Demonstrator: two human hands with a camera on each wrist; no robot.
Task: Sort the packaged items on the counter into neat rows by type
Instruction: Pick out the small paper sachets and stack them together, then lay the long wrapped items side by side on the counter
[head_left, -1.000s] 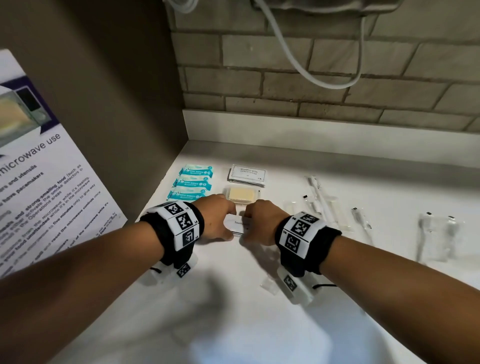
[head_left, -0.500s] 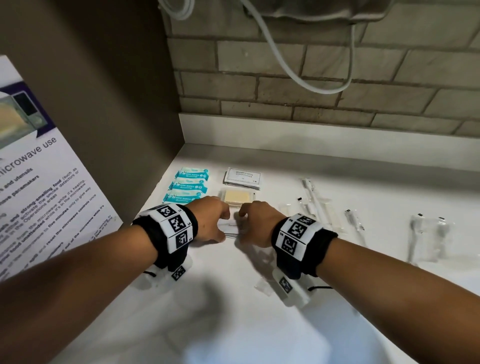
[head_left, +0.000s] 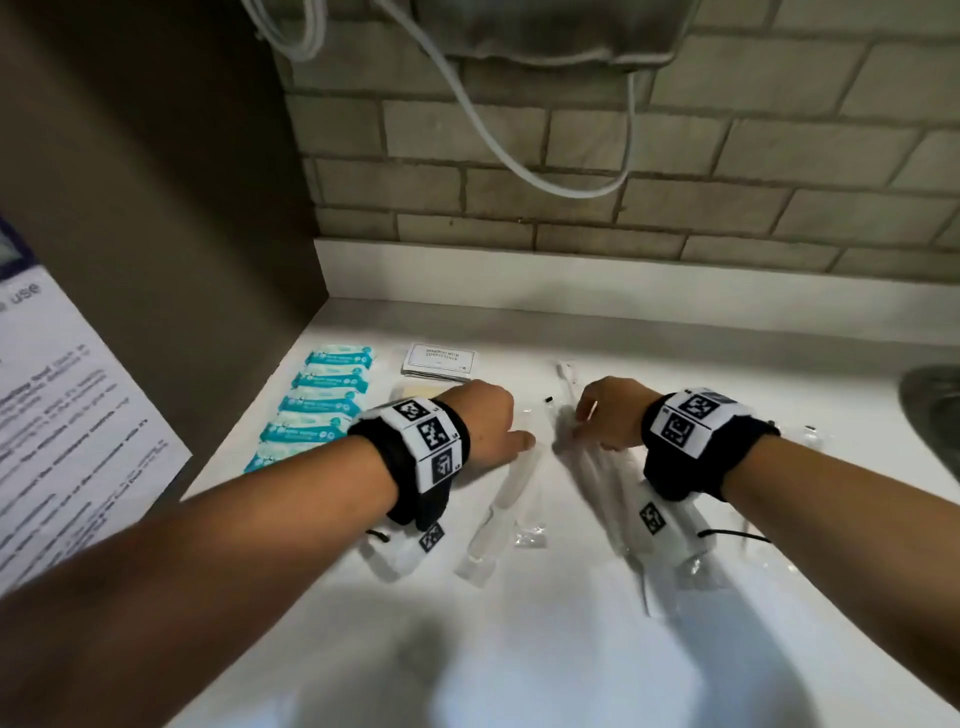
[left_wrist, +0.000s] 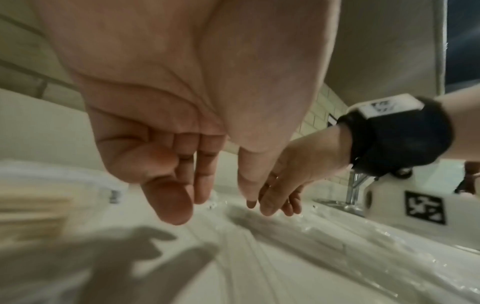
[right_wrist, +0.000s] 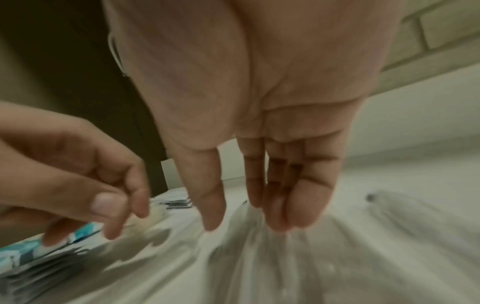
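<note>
Both hands are down over the white desk (head_left: 545, 665), tucked into a corner between a dark side panel (head_left: 171, 218) and a grey brick wall (head_left: 675, 171) with a pale cable (head_left: 498, 140) looping across it. A printed notice (head_left: 67, 431) leans at the left; only "use" reads clearly. Far left on the desk, a neat column of teal-and-white sachets (head_left: 322, 405), glossy and crinkled. Beside them, farther back, a small stack of flat white packets (head_left: 439, 359) headed "SHAMPOO WITH CONDITIONER". A pale yellow bar (head_left: 415, 388) in clear wrap peeks out just behind the left hand (head_left: 483, 421).

That left hand hovers with fingers (left_wrist: 168, 197) loosely extended, holding nothing, thumb near a long clear-wrapped stick (head_left: 498, 509). The right hand (head_left: 608, 410) points its fingers (right_wrist: 291, 205) straight down onto a bunch of clear wrapped sticks (head_left: 597, 467); they seem to touch the film, though blur makes that uncertain. A metal sink rim (head_left: 930, 410) shows at far right.
</note>
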